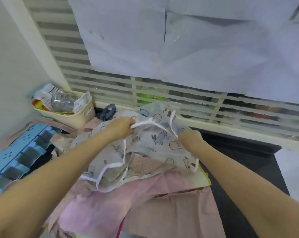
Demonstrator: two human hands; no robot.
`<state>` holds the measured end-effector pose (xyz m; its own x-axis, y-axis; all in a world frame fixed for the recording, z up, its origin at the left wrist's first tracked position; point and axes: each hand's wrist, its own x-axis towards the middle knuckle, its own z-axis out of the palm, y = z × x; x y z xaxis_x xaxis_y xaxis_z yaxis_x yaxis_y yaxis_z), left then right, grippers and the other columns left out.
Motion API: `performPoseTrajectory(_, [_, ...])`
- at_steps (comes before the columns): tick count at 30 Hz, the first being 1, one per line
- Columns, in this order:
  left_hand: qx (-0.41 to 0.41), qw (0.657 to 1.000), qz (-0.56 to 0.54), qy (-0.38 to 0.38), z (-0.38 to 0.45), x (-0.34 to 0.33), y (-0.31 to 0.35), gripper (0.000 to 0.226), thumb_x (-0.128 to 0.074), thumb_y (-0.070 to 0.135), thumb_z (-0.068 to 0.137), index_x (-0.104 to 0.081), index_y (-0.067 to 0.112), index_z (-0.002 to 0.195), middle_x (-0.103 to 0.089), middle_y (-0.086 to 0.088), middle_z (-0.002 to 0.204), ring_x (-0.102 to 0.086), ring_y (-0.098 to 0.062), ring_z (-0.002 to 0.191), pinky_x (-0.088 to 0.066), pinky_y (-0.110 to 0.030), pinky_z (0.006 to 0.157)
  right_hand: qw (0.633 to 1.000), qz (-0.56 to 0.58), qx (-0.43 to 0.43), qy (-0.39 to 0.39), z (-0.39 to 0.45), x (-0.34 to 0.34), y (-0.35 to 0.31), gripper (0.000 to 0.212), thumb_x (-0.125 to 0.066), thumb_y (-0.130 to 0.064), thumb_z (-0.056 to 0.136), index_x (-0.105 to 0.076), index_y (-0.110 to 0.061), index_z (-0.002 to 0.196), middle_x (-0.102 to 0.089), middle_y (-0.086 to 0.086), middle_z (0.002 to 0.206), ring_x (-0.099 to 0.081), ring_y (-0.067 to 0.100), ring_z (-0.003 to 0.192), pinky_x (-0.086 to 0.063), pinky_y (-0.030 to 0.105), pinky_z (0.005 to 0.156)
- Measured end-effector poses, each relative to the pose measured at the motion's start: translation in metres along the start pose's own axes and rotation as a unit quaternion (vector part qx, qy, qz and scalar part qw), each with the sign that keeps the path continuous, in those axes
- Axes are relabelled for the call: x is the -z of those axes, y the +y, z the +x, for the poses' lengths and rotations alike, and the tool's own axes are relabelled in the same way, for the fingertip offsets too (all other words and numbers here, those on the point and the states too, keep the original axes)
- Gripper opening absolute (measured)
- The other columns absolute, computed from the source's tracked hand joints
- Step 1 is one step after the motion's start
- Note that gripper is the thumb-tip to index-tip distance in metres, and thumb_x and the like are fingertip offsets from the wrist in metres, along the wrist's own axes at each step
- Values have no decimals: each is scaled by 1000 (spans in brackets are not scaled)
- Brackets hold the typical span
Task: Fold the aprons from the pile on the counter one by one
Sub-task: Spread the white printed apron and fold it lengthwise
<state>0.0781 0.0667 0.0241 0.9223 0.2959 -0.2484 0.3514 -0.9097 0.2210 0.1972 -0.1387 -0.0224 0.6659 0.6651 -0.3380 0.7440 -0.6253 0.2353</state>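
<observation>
A white apron (155,143) printed with rabbits, houses and orange circles, edged with white straps, is lifted above the pile. My left hand (121,127) grips its upper edge and a white strap near the top left. My right hand (190,139) holds the apron's right side, fingers curled into the cloth. Under it lies the pile of aprons (145,186), mostly pink fabric, with a dotted pink piece (145,163) showing just below the lifted one.
A cream basket (71,115) full of packets stands at the back left by the wall. A blue patterned cloth (16,155) lies at the left. The dark counter (239,169) runs to the right. A slatted window with hanging paper sheets is behind.
</observation>
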Motion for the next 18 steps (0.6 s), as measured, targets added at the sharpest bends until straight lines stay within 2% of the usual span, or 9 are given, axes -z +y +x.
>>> performPoseTrajectory(2, [14,995,-64,76,2,71,1,7,-56,11,91,-60,17,91,-56,-1,75,-52,-17,66,-32,-20,53,989,82,-56,107,1,55,17,25,-43,0,94,-56,-2,114,-60,14,112,-59,30,102,-44,32,75])
performPoseTrajectory(4, [19,985,-73,153,-2,134,2,4,-60,13,89,-60,16,91,-54,-2,74,-49,-18,66,-31,-24,53,939,213,-112,248,3,113,40,21,-40,1,94,-54,0,110,-59,17,105,-57,30,90,-41,32,65])
performPoseTrajectory(7, [0,971,-95,221,-13,202,-1,5,-64,15,87,-65,11,90,-58,-6,75,-51,-20,71,-36,-25,57,739,539,-158,372,-9,212,70,20,-42,3,89,-43,-7,107,-58,18,100,-61,32,85,-52,36,58])
performPoseTrajectory(9, [-34,962,-148,229,-22,231,5,5,-63,13,87,-67,11,86,-63,-5,75,-56,-16,67,-44,-23,63,602,688,-78,398,-23,262,79,24,-45,7,86,-34,-8,102,-53,12,92,-63,27,79,-57,34,64])
performPoseTrajectory(10, [-56,956,-162,237,-29,246,15,7,-62,13,88,-68,12,85,-63,-3,73,-57,-11,63,-45,-20,63,565,732,-15,380,-33,280,76,25,-47,7,87,-34,-9,101,-50,7,91,-61,23,78,-57,32,67])
performPoseTrajectory(12, [-103,945,-184,249,-36,266,36,10,-61,16,90,-67,18,83,-61,4,72,-55,1,56,-44,-10,59,606,742,81,273,-45,293,58,21,-60,-4,87,-46,-14,99,-55,4,98,-60,18,88,-52,31,79])
performPoseTrajectory(15, [-178,932,-198,246,-53,286,71,8,-60,26,90,-68,24,90,-63,12,78,-56,2,70,-41,-8,66,781,608,79,121,-36,277,33,69,-78,-41,72,-48,-17,130,-55,-1,127,-53,17,115,-45,32,93])
performPoseTrajectory(16, [-198,930,-211,227,-60,287,80,10,-60,27,91,-69,25,91,-65,17,77,-57,4,72,-41,-8,66,819,552,44,152,-27,272,29,75,-76,-45,71,-45,-15,133,-52,-1,130,-49,19,118,-44,30,94])
performPoseTrajectory(18, [-232,931,-215,183,-70,287,88,12,-57,24,93,-69,20,93,-65,22,68,-55,9,61,-39,-4,58,848,463,-13,256,-18,277,38,34,-61,-32,87,-50,-13,112,-55,0,103,-53,18,101,-44,20,74])
